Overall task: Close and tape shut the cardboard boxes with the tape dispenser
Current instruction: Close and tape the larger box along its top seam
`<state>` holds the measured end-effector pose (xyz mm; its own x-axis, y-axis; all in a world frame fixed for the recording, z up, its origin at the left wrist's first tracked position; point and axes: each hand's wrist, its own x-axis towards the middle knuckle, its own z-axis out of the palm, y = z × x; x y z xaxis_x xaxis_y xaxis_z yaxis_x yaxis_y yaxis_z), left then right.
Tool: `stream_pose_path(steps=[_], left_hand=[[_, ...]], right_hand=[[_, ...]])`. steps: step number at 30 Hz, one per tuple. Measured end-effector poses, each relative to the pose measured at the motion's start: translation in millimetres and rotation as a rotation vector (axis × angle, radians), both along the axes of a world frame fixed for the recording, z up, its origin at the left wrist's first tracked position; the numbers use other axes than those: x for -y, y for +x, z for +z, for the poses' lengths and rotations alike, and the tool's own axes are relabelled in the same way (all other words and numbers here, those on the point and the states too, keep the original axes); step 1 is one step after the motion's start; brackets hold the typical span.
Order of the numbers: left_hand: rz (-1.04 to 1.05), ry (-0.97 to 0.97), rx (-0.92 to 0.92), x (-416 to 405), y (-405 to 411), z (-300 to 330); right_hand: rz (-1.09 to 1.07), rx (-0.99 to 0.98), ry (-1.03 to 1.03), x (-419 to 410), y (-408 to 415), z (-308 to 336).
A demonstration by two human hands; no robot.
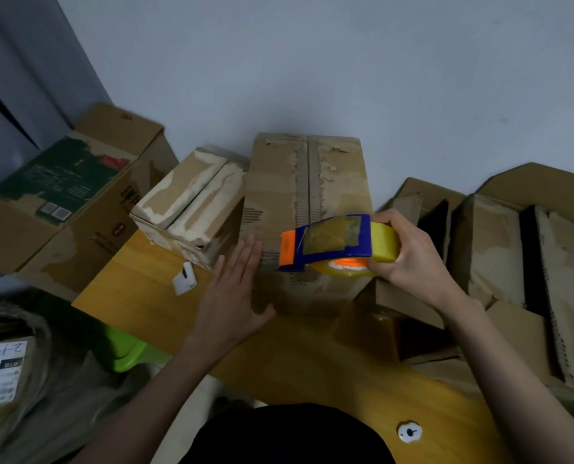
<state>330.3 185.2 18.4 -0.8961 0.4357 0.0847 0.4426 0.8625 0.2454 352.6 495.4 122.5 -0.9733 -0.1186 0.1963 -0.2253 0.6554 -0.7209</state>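
Head camera, looking down over a yellow wooden table (289, 356) set against a pale wall. A tall cardboard box (307, 209) stands in the middle of the table, its top flaps folded shut and meeting along a centre seam that runs away from the viewer. The surface is scuffed where old tape has torn off.

The right hand (409, 252) wraps its fingers around the yellow tape roll at the back of a blue and orange tape dispenser (332, 244), holding it just above the near end of the box top, orange front edge pointing left. Whether the dispenser touches the cardboard cannot be told.

The left hand (235, 289) is open, fingers straight and together, palm flat against the box's near left side, holding nothing.

A smaller closed cardboard box (192, 202) sits touching the tall box's left side. A small white scrap (184, 282) lies on the table near the left hand. Open cartons (513, 249) with raised flaps stand to the right, a large carton (71, 195) to the left, and a white round fitting (409, 432) is set in the table's near edge.

The step appears to be starting a tape strip on the tall box. To do it well, the dispenser probably should turn to line up with the seam, anchor the tape over the near edge, then be pulled straight along the seam with steady downward pressure, while the left hand braces the box against sliding.
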Motion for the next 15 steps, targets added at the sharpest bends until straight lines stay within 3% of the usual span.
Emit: stream_pose_path(steps=[6,15], left_hand=[[0.028,-0.059,-0.016,-3.0,2.8,2.8],[0.094,-0.156,-0.022,-24.7,8.3,8.2]], right_hand=[[-0.146,-0.011,-0.056,-46.6,15.8,1.3],[-0.141,-0.002,-0.128,-52.9,12.2,-12.1]])
